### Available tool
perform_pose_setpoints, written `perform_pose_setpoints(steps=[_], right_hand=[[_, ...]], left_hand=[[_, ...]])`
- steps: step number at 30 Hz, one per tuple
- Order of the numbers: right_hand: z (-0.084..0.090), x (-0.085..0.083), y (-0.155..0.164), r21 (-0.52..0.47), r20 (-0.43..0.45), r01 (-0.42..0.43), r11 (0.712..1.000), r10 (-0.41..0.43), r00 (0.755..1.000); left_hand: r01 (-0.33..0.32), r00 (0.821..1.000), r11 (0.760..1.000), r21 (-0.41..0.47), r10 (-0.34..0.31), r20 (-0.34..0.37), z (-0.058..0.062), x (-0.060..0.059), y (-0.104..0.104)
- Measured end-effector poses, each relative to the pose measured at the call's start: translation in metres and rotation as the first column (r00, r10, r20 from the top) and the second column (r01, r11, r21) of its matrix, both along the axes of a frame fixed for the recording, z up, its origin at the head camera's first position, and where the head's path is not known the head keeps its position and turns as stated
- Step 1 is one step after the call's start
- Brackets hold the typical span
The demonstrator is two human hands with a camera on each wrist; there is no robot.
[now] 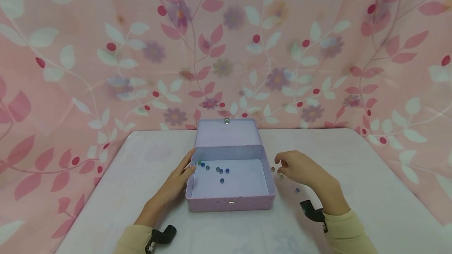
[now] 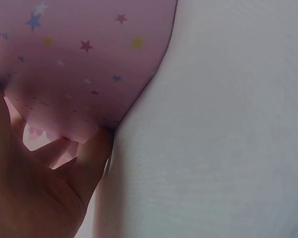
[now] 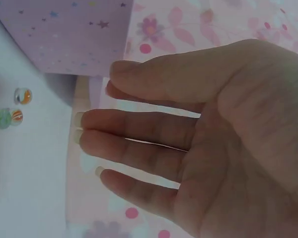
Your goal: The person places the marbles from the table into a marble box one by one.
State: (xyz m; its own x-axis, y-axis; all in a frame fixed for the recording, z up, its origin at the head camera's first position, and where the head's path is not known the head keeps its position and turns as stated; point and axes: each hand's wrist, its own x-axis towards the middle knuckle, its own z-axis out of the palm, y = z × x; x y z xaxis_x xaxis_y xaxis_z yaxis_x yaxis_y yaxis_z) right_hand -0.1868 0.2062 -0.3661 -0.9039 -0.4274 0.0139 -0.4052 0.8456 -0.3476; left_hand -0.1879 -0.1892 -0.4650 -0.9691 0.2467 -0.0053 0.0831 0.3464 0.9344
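Observation:
A lilac tin box [image 1: 231, 204] stands on the table with its lid [image 1: 227, 133] tipped back. Several glass marbles [image 1: 221, 180], mostly blue with a green one, lie on its floor, mainly in the left half. My left hand [image 1: 178, 177] grips the box's left side, thumb at the rim; in the left wrist view its fingers reach the star-printed wall [image 2: 84, 64]. Just right of the box hovers my right hand [image 1: 300, 167], fingers loosely bent, with nothing seen in its grasp. Near its fingertips are an orange-and-clear marble [image 3: 23, 95] and a green marble [image 3: 2, 118], with another orange-streaked one touching the green.
A blue marble [image 1: 297, 190] lies apart on the white-covered table [image 1: 370, 191], close to the right wrist. Behind the table hangs a pink floral cloth [image 1: 226, 50]. Black wrist cameras [image 1: 164, 234] sit at both sleeves.

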Motion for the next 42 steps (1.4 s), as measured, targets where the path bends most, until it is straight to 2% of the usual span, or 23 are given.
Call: perform_pose_setpoints(steps=[3, 7, 12, 16, 19, 25, 31, 36, 42], right_hand=[[-0.002, 0.000, 0.005, 0.030, 0.034, 0.016, 0.999, -0.017, 0.999], [-0.003, 0.004, 0.011, 0.083, 0.128, 0.061, 0.995, -0.072, 0.989], [-0.007, 0.007, 0.015, 0.163, 0.243, 0.102, 0.981, -0.140, 0.960], [-0.015, 0.007, 0.015, 0.207, 0.294, 0.138, 0.968, -0.196, 0.935], [-0.022, 0.007, 0.014, 0.226, 0.302, 0.151, 0.962, -0.217, 0.928], [-0.031, 0.004, 0.015, 0.222, 0.294, 0.147, 0.964, -0.210, 0.932], [-0.036, 0.003, 0.015, 0.198, 0.302, 0.165, 0.966, -0.221, 0.927], [-0.038, 0.001, 0.016, 0.205, 0.283, 0.141, 0.969, -0.196, 0.939], [-0.039, 0.000, 0.016, 0.221, 0.307, 0.142, 0.965, -0.207, 0.929]], left_hand=[[0.002, 1.000, 1.000, 0.002, -0.002, -0.002, -0.001, 0.000, 0.000], [0.005, 1.000, 1.000, 0.000, -0.005, -0.003, -0.001, 0.000, 0.000], [-0.001, 1.000, 1.000, -0.011, 0.001, -0.009, -0.001, 0.000, -0.001], [-0.003, 1.000, 1.000, -0.002, 0.003, -0.007, -0.002, -0.001, -0.001], [-0.006, 1.000, 1.000, 0.003, 0.006, -0.003, -0.003, -0.001, -0.002], [0.002, 1.000, 1.000, 0.008, -0.002, 0.000, -0.002, -0.001, -0.001], [0.003, 1.000, 1.000, 0.009, -0.003, 0.000, 0.001, -0.001, 0.000], [0.005, 1.000, 1.000, -0.001, -0.005, -0.002, 0.001, 0.000, -0.001], [0.007, 1.000, 1.000, 0.001, -0.007, -0.009, 0.001, 0.000, -0.001]])
